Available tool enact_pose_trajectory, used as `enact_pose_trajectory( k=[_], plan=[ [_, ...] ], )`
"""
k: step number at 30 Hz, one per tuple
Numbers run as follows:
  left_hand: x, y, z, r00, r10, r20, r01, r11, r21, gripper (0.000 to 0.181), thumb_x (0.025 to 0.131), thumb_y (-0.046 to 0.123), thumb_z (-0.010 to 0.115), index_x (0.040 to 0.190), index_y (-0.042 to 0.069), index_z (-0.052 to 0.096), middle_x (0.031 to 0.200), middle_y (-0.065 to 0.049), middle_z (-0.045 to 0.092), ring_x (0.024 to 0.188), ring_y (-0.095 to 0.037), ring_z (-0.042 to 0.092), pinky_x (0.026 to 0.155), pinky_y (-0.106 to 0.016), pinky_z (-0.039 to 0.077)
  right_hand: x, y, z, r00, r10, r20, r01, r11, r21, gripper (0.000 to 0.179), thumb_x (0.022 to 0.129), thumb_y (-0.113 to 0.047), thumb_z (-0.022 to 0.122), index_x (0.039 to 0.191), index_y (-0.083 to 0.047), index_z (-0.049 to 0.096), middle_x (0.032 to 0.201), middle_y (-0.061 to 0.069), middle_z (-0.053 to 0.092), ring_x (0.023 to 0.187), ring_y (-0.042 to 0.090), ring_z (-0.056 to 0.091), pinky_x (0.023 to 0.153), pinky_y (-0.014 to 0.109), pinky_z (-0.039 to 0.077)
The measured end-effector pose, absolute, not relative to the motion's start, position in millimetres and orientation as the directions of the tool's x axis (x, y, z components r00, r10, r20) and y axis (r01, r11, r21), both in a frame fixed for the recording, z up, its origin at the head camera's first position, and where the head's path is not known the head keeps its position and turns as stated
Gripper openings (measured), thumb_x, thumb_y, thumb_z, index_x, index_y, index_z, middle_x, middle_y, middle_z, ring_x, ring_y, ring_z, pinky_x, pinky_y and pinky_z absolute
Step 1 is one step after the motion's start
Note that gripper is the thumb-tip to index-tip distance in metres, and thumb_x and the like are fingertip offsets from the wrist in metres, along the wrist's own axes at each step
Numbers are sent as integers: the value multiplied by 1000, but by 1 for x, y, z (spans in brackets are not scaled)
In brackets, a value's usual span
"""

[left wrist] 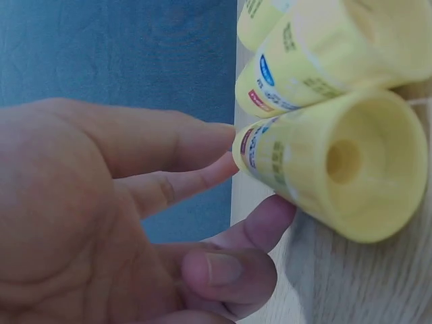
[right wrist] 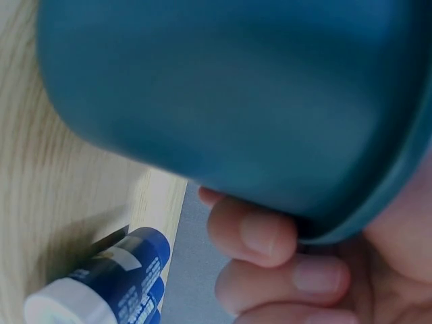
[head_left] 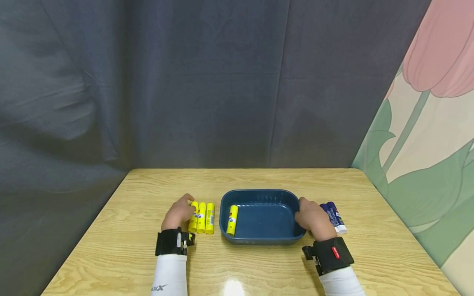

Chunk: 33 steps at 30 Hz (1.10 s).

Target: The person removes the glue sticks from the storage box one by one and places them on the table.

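My left hand (head_left: 180, 212) pinches the far end of the leftmost yellow glue stick (left wrist: 290, 162), which lies on the table. Two more yellow glue sticks (head_left: 205, 218) lie close beside it in a row. Over the right rim of a dark blue plastic tray (head_left: 263, 241) my right hand (head_left: 314, 216) is hooked, its fingers curled against the outer wall in the right wrist view. Inside that tray, near its left wall, another yellow glue stick (head_left: 232, 220) lies lengthwise. Two dark blue glue sticks (head_left: 337, 218) with white ends rest just right of the right hand.
A light wooden table (head_left: 252, 267) carries everything. Grey-blue cloth (head_left: 222, 82) hangs behind the table and along its left side. On the right stands a wall with a flower print (head_left: 426, 164).
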<state>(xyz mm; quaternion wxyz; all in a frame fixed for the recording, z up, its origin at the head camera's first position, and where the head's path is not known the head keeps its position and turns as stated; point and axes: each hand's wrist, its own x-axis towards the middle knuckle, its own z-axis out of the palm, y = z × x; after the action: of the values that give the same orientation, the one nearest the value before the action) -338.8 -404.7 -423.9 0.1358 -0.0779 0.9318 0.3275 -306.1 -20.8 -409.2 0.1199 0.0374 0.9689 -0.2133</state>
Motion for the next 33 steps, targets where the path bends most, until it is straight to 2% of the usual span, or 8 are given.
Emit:
enact_pose_trajectory(
  k=[12, 15, 19, 24, 33],
  plan=[
    [-337, -403, -419, -953, -72, -293, -239, 773, 588, 41, 102, 14, 46, 141, 1, 46, 136, -27, 55, 112, -37, 56, 94, -55, 45, -307, -20, -410, -967, 31, -253, 133, 909, -395, 44, 92, -7, 57, 130, 15, 49, 115, 34, 61, 86, 33, 59, 73, 48, 51],
    [-337, -402, -417, -956, -82, -282, -238, 777, 583, 42, 101, 15, 46, 141, 2, 46, 133, -26, 56, 105, -34, 57, 89, -51, 46, -307, -20, -410, -966, 33, -257, 136, 909, -395, 45, 92, -7, 57, 131, 15, 49, 116, 34, 60, 87, 33, 59, 74, 49, 52],
    [-337, -401, -413, -961, -78, -264, -222, 784, 579, 43, 102, 18, 48, 143, 4, 45, 127, -23, 58, 90, -29, 56, 77, -42, 44, -306, -20, -411, -966, 34, -257, 136, 909, -395, 45, 93, -7, 56, 131, 15, 48, 118, 35, 59, 88, 33, 60, 75, 50, 52],
    [-335, -398, -407, -969, -58, -238, -186, 807, 560, 44, 102, 21, 49, 144, 6, 45, 129, -22, 59, 89, -27, 56, 75, -41, 44, -306, -20, -411, -965, 35, -260, 140, 907, -397, 45, 93, -7, 56, 131, 15, 48, 119, 35, 59, 88, 33, 59, 75, 49, 52],
    [-330, -382, -389, -982, -27, -188, -126, 833, 539, 43, 101, 20, 52, 142, 6, 47, 113, -18, 64, 73, -24, 53, 62, -35, 38, -307, -21, -411, -967, 30, -254, 132, 909, -396, 44, 93, -7, 57, 130, 15, 49, 117, 35, 60, 88, 33, 60, 76, 49, 52]
  ],
)
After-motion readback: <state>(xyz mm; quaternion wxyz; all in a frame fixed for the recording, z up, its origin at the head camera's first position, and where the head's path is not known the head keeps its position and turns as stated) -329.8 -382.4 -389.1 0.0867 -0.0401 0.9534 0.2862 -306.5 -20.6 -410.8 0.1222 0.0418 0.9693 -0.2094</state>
